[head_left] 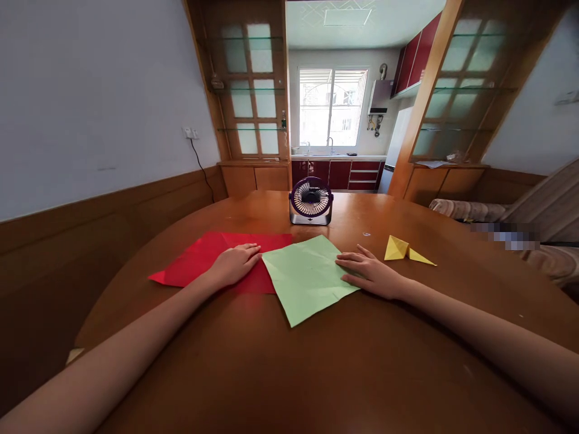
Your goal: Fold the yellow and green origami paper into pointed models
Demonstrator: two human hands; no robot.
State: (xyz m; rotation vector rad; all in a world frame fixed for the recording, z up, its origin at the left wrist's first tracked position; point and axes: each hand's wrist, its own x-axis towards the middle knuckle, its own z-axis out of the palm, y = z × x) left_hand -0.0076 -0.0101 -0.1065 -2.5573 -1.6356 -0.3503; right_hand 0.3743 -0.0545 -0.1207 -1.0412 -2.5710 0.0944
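Observation:
A square sheet of light green paper [307, 277] with faint creases lies turned cornerwise on the table, overlapping a larger red sheet [194, 262]. My left hand [236, 264] rests flat on the red paper, its fingertips close to the green sheet's left corner. On the other side, my right hand [368, 274] lies with fingers spread over the green paper's right edge. Just beyond that hand is a folded yellow paper piece [398, 248] with a pointed tail. Neither hand grips anything.
A small purple desk fan [310, 198] stands at the far side of the round brown wooden table [280, 374]. Behind it, glass-shelved cabinets [253, 90] flank an opening to a kitchen. A black cord [201, 163] hangs from a wall socket at left.

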